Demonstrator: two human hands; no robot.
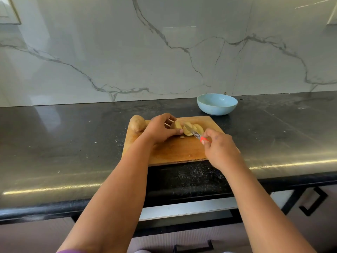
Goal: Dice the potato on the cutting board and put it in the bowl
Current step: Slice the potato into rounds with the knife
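Black counter (73,143): cutting board (173,152), bowl (217,105).

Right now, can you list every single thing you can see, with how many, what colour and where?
cutting board: one, orange-brown wood, on the counter at its front edge.
potato being cut: one, yellow inside, on the board under the left hand.
potato slices: a few, pale yellow, on the board right of the blade.
whole potato: one, brown, at the board's far left corner.
knife: one, silver blade, red-orange handle, blade at the cut potato.
bowl: one, light blue, on the counter behind the board; looks empty.
counter: one, black, speckled.
wall: one, white marble with grey veins.
left hand: one, holds the potato.
right hand: one, fingers grip the knife handle.
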